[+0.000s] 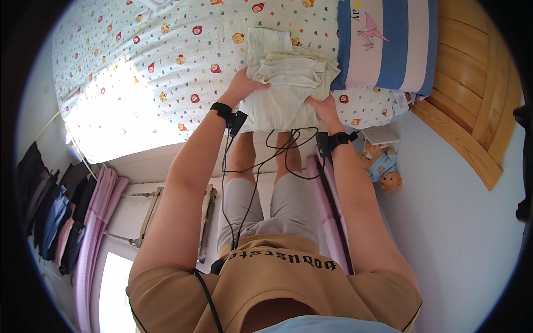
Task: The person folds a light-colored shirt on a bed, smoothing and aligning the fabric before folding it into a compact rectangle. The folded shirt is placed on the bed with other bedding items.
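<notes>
A pale, off-white garment [277, 106], loosely folded with a bunched waistband-like part on top, lies at the near edge of a bed covered by a patterned sheet [179, 79]. My left hand [243, 86] grips its left side, thumb over the cloth and fingers partly hidden by it. On the opposite side, my right hand [324, 107] has hold of the lower right edge, its fingers partly tucked under the fabric. Both wrists wear black straps with small boxes, and dark cables hang between them.
A striped blue and pink pillow [395, 45] lies right of the garment, beside a wooden headboard [466, 75]. Below it are a small white shelf [381, 135] and a teddy bear [385, 168]. Hanging clothes [54, 208] and a pink curtain [93, 220] are at left.
</notes>
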`<action>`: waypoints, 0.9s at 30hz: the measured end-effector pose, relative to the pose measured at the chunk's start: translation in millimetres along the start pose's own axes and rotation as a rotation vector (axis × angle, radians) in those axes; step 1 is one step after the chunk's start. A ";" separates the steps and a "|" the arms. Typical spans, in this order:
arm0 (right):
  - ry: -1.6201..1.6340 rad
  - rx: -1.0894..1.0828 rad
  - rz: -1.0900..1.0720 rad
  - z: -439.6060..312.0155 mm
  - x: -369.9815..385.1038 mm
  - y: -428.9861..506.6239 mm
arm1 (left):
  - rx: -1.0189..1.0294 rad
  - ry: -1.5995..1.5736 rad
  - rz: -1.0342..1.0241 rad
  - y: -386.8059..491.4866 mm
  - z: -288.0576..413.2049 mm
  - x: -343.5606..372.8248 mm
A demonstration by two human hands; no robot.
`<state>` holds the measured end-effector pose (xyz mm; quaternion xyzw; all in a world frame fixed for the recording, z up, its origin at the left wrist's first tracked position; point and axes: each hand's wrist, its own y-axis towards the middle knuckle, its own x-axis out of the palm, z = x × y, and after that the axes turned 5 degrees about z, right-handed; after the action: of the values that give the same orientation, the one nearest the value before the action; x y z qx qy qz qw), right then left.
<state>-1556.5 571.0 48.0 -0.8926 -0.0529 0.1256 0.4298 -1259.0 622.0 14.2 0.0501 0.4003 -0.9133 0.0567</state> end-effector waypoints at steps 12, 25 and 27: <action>0.244 -0.221 -0.141 -128.7 11.7 46.4 | 0.271 -0.451 0.151 38.7 116.7 -61.3; -0.024 0.050 -0.355 34.8 17.6 38.9 | -0.111 -0.096 0.019 -34.5 -35.9 -27.7; -0.014 0.076 -0.416 50.2 15.7 21.7 | -0.041 0.015 0.092 -62.6 -57.8 -25.1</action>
<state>-1555.2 598.5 -1.8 -0.8447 -0.2343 0.0421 0.4793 -1240.5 708.3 24.1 0.0742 0.4165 -0.9010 0.0965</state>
